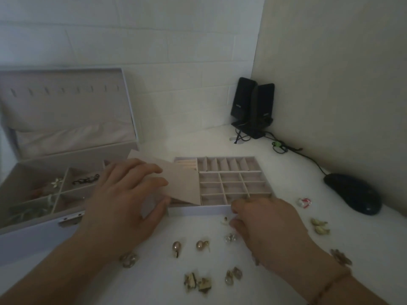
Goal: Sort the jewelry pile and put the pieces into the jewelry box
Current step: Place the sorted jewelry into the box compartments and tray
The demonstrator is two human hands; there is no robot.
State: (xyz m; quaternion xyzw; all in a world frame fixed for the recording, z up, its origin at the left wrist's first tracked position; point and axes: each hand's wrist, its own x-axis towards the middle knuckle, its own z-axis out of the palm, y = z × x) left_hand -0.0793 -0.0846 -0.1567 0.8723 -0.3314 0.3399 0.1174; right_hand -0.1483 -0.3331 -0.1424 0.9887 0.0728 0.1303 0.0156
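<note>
My left hand [123, 192] lay flat with straight fingers on a beige flap [176, 183] over the divided tray [233, 183], beside the open jewelry box [55, 172]. My right hand [264, 225], fingers curled, pinched a small earring [225, 221] at the tray's front edge, with other earrings [189, 247] scattered on the table [286, 164]. The speakers' [253, 106] small logos were too blurred to read.

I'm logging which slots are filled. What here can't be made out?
Head view only:
- Divided tray, left slots: hidden under the beige flap.
- Right hand: whatever its curled fingers hold is hidden.
- Jewelry box, left compartments: contents dim, blurred.
- Loose earrings: too blurred to identify.
</note>
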